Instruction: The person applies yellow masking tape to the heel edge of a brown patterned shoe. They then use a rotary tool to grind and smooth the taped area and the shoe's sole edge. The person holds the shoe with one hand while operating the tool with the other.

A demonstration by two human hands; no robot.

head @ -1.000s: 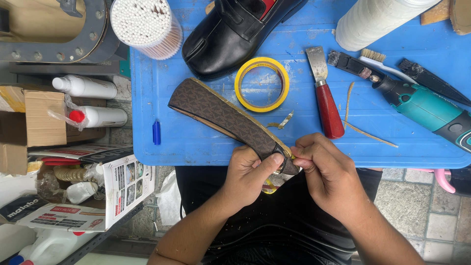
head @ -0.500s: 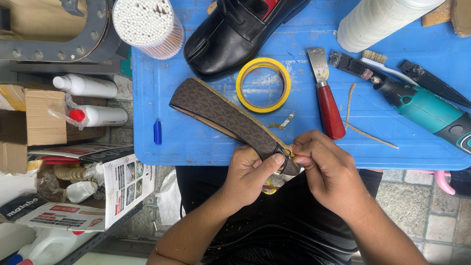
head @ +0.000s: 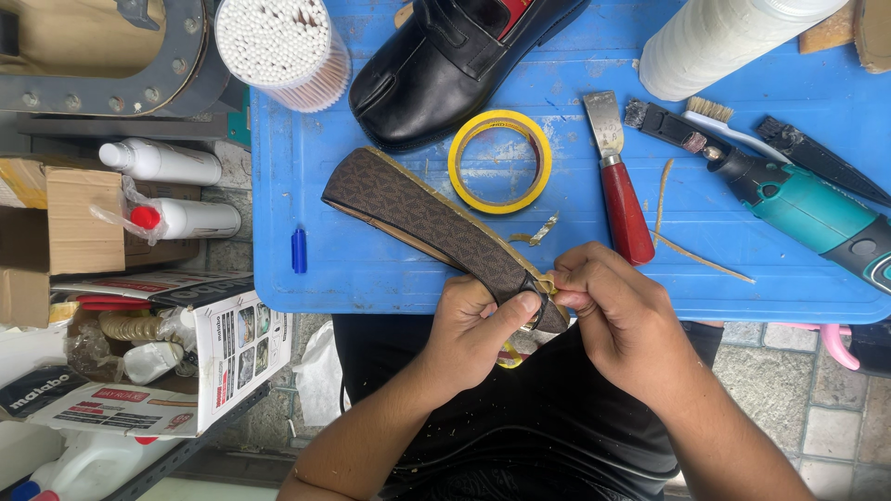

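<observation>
Item: brown patterned shoe sole (head: 436,223), lying slantwise on the blue surface (head: 371,269), toe toward 10 o'clock, heel end over the near edge at 5 o'clock.

Hands: left hand (head: 478,325) wrapped under the heel end, thumb pressed on top. Right hand (head: 617,311) pinching a thin tan strip (head: 549,283) at the sole's rim, fingers curled tight.

Step, as judged: peeling edging or old glue from the heel. The next pull seems to call for a firm hold by the left hand and a steady pull along the rim.

Nearby:
- yellow tape ring (head: 499,160), 12 o'clock of the hands
- red-handled scraper (head: 620,186), 1 o'clock
- teal rotary tool (head: 807,209), 2 o'clock
- black shoe (head: 445,65), 11 o'clock
- cup of cotton swabs (head: 278,46), far 11 o'clock
- loose tan shavings (head: 691,250), 2 o'clock

Obstruction: none on the sole; scraper lies just beside the right hand.
</observation>
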